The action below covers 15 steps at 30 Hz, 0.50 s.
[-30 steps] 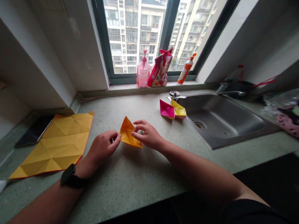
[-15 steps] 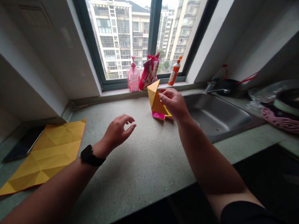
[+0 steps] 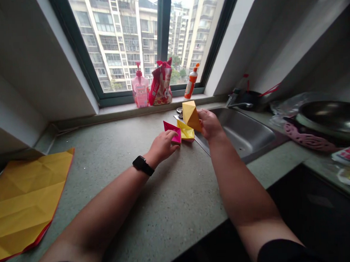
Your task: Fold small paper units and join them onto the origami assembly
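Note:
In the head view, my right hand (image 3: 211, 123) pinches an orange-yellow folded paper shape (image 3: 191, 114) by its right side and holds it up near the sink's left edge. Below it a yellow folded paper box (image 3: 187, 133) with a pointed back corner stands on the counter. Directly left of that is a pink folded paper box (image 3: 177, 137), its left part covered by my fingers. My left hand (image 3: 161, 147), with a black watch on the wrist, has thumb and fingers curled round the pink box's front and left side.
A large creased yellow sheet with a red underside (image 3: 29, 195) lies on the counter (image 3: 131, 202) at left. On the sill stand a pink pump bottle (image 3: 140, 90), a red bag (image 3: 161, 83) and an orange-white bottle (image 3: 191, 83). The steel sink (image 3: 244, 130) and a pan (image 3: 332, 118) are at right.
My left hand has moved right and forward onto the pink box. My right hand has lifted the orange-yellow shape back and right, uncovering the two boxes. The view has turned slightly right.

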Motion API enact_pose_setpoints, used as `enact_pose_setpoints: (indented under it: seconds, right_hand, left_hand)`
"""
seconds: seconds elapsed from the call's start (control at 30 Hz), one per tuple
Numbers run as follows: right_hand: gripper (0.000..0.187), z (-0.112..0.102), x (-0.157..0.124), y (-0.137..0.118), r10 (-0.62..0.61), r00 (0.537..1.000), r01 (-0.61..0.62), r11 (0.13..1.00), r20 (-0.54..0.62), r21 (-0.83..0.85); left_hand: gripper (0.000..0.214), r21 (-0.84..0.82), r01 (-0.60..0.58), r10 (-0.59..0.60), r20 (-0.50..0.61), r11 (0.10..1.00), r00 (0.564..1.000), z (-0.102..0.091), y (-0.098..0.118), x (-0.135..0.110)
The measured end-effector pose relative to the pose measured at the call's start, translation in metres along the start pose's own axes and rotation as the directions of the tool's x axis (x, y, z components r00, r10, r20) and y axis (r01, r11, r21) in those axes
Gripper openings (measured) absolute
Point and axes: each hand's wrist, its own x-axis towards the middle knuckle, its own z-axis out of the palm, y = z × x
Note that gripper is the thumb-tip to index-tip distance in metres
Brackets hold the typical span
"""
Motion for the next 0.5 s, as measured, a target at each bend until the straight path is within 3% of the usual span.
enact_pose_setpoints:
  seconds: [0.1, 0.23, 0.33, 0.5]
  right_hand:
    - [0.029, -0.008, 0.000, -0.001, 0.056, 0.997, -0.066, 0.984, 0.060, 0.166]
    - [0.042, -0.014, -0.006, -0.005, 0.054, 0.979, -0.112, 0.949, 0.196, 0.296]
    - [0.045, -0.014, -0.010, -0.008, -0.001, 0.974, -0.064, 0.958, 0.225, 0.278]
    - [0.047, -0.011, -0.014, -0.011, -0.032, 0.987, 0.004, 0.985, 0.159, 0.174]
  left_hand:
    - [0.029, -0.008, -0.003, 0.003, -0.001, 1.000, 1.000, 0.007, -0.003, 0.000]
    - [0.013, -0.025, -0.032, 0.032, -0.022, 0.999, 0.999, 0.013, -0.005, -0.003]
    - [0.005, -0.036, -0.059, 0.057, -0.053, 0.998, 0.997, 0.016, -0.006, -0.004]
    - [0.007, -0.043, -0.098, 0.095, -0.076, 0.994, 0.993, 0.019, -0.006, -0.006]
